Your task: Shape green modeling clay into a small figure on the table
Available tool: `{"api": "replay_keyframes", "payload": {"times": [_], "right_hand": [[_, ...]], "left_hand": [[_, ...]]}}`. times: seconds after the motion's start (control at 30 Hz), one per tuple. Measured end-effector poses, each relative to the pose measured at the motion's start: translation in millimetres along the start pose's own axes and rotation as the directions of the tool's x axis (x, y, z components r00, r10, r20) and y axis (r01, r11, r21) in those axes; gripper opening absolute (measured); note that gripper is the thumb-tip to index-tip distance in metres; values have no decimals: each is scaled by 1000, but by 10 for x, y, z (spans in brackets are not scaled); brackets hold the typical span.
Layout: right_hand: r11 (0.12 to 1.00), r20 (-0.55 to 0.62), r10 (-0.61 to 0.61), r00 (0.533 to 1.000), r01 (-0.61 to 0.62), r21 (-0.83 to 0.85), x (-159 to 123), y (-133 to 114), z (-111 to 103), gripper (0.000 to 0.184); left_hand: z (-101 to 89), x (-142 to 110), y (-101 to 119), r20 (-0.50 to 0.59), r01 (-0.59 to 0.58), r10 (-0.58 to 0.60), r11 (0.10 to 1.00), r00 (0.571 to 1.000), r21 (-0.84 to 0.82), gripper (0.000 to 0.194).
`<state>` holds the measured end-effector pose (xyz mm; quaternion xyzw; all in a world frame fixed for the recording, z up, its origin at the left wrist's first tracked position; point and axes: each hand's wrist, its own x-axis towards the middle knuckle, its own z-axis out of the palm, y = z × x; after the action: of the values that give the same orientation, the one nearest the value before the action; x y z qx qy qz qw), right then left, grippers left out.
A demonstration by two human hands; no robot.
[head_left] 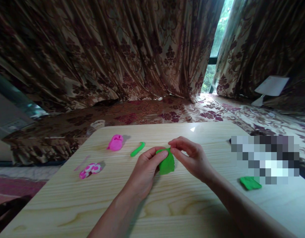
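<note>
A flat green piece of modelling clay (166, 164) is held just above a light wooden table (167, 205). My left hand (145, 168) pinches its upper left edge with thumb and fingers. My right hand (191, 157) pinches the top edge from the right. Both hands meet over the middle of the table. The clay hangs down between them like a leaf.
A green clay roll (138, 149), a pink clay lump (115, 142) and a pink-and-white spotted clay piece (90, 170) lie to the left, with a thin pink stick (81, 162). Another green slab (250, 182) lies at the right. Patterned curtains (132, 49) hang behind.
</note>
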<state>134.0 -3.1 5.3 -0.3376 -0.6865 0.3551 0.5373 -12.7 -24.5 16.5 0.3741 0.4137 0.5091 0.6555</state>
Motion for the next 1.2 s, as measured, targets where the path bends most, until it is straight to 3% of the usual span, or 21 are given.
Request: {"api": "replay_keyframes", "payload": {"times": [0.17, 0.3, 0.5, 0.87, 1.03, 1.2], "right_hand": [[992, -19, 78, 997, -76, 97, -7, 66, 11, 13], [993, -18, 60, 998, -58, 100, 6, 32, -9, 12], [1000, 118, 6, 993, -4, -12, 16, -83, -57, 26], [999, 141, 41, 989, -44, 20, 14, -74, -72, 30], [985, -20, 142, 990, -140, 100, 8, 19, -27, 30], [991, -27, 117, 993, -115, 74, -29, 71, 96, 21]], "left_hand": [[-1, -18, 7, 62, 48, -45, 997, 997, -58, 18], [-26, -4, -18, 110, 108, -100, 991, 989, -77, 21], [-42, 23, -43, 78, 65, -61, 997, 995, -49, 20], [-35, 35, -41, 35, 34, -32, 999, 999, -39, 21], [-47, 50, -36, -60, 16, -24, 993, 998, -121, 20], [-50, 46, -27, -65, -24, 15, 989, 998, -147, 18]]}}
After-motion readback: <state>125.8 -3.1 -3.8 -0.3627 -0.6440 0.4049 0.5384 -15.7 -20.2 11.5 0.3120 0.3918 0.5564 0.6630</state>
